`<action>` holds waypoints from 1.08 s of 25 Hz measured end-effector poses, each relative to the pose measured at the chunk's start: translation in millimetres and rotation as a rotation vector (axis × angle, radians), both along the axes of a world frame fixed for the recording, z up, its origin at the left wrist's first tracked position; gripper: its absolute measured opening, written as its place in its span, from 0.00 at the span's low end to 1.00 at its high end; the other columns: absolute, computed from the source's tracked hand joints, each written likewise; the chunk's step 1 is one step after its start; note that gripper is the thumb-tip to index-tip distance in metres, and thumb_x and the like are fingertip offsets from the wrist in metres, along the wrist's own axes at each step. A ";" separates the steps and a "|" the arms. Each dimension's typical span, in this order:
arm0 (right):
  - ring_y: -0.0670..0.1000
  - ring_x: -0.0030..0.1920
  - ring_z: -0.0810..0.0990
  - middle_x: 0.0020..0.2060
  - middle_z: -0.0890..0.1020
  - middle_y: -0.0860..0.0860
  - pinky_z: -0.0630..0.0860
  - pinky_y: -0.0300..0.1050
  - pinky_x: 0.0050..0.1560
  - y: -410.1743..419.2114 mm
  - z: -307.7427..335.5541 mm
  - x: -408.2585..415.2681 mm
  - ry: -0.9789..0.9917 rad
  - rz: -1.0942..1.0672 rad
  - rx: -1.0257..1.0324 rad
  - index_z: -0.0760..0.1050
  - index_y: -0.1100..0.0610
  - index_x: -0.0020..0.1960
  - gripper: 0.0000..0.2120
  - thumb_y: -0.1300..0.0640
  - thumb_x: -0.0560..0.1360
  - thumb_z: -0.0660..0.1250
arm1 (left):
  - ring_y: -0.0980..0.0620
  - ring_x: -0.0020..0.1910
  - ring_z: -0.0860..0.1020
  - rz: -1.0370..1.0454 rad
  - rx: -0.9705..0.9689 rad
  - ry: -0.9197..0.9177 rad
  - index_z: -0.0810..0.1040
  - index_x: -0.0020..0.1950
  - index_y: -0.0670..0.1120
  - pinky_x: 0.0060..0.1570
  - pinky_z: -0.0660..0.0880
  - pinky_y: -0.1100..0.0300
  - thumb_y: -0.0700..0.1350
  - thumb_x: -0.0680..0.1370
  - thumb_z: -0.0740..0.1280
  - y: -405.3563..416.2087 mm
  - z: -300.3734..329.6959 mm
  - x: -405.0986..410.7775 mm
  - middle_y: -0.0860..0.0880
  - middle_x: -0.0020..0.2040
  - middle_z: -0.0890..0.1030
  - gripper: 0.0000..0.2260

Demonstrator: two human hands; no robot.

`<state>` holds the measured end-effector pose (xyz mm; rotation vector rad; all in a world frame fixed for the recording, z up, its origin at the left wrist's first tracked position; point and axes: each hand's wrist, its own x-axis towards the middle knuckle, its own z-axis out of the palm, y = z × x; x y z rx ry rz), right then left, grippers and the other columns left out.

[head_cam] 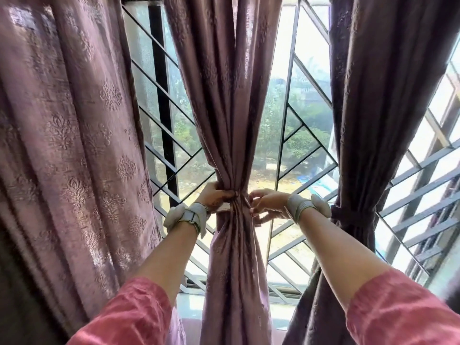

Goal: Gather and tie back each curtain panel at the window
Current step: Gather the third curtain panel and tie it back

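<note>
While the left hand grips the middle curtain panel, the right hand pinches its tie-back.

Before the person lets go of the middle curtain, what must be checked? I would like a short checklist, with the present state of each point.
1. Middle curtain panel gathered into one bundle at the waist: ok.
2. Left hand grips the gathered bundle: ok.
3. Tie-back band wrapped around the bundle: it shows under the left hand, but how far round it goes, cannot tell.
4. Right hand fastening the band at the bundle's edge: fingers are curled there, whether the tie is closed, cannot tell.
5. Right curtain panel already tied with its dark tie: ok.
6. Left curtain panel tied back: not ok, it hangs loose.
</note>
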<state>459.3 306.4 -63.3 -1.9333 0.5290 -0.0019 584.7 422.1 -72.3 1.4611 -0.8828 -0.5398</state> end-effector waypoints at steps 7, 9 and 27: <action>0.55 0.52 0.72 0.49 0.76 0.57 0.74 0.45 0.53 0.2 21.1 -1.3 0.058 -0.356 -0.886 0.79 0.54 0.48 0.07 0.54 0.71 0.69 | 0.42 0.34 0.77 0.482 0.087 -0.267 0.68 0.42 0.41 0.35 0.75 0.49 0.42 0.60 0.77 0.4 0.1 -19.0 0.37 0.40 0.76 0.20; 0.54 0.52 0.71 0.50 0.75 0.58 0.72 0.45 0.54 7.1 15.7 -5.0 0.001 -0.377 -0.822 0.79 0.56 0.47 0.10 0.51 0.69 0.70 | 0.38 0.41 0.78 0.581 0.136 -0.474 0.71 0.43 0.42 0.36 0.70 0.52 0.43 0.63 0.75 -1.1 -2.6 -27.7 0.36 0.44 0.78 0.16; 0.58 0.67 0.68 0.66 0.70 0.59 0.70 0.53 0.65 40.6 -22.5 8.2 -0.321 -0.296 -0.254 0.36 0.54 0.74 0.54 0.71 0.64 0.70 | 0.51 0.23 0.68 0.150 0.379 -0.657 0.66 0.21 0.44 0.26 0.63 0.60 0.61 0.71 0.66 -1.8 28.5 -30.1 0.46 0.22 0.68 0.26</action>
